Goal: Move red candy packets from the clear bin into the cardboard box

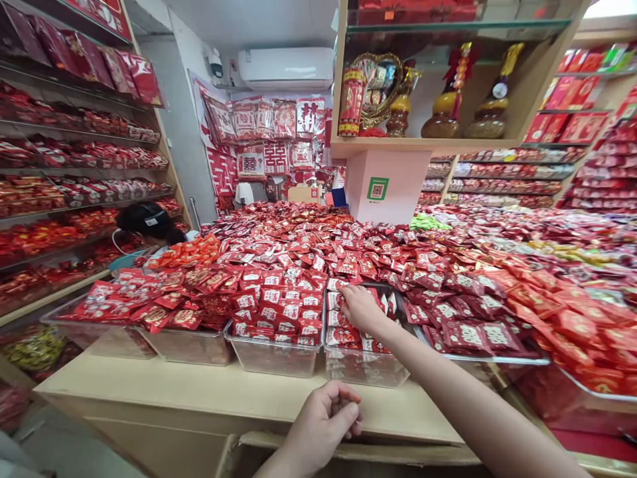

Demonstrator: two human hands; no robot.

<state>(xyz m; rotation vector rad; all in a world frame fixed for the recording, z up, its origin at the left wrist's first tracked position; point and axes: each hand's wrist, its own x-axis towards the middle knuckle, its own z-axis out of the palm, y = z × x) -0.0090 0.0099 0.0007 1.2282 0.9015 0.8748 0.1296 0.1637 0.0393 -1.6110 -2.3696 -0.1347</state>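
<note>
My right hand (362, 309) reaches into a clear plastic bin (367, 368) at the middle of the counter. Its fingers are stretched out over a row of small red-and-white packets (342, 336) along the bin's left side. Nothing shows gripped in it, though the fingertips' undersides are hidden. Dark space shows behind the hand, with a few packets standing on the right. Below, in front of the counter edge, my left hand (326, 421) is loosely curled, thumb near the bent fingers, with nothing visible in it. Left of the right hand's bin is a fuller bin of similar packets (279, 307).
An open cardboard box (358, 455) sits under my left hand. Bins of maroon packets (468, 325) and orange-red packets (577, 322) stand to the right. A display cabinet (432, 143) overhangs the counter (199, 382). A person in a dark cap (146, 220) is low at the left shelves.
</note>
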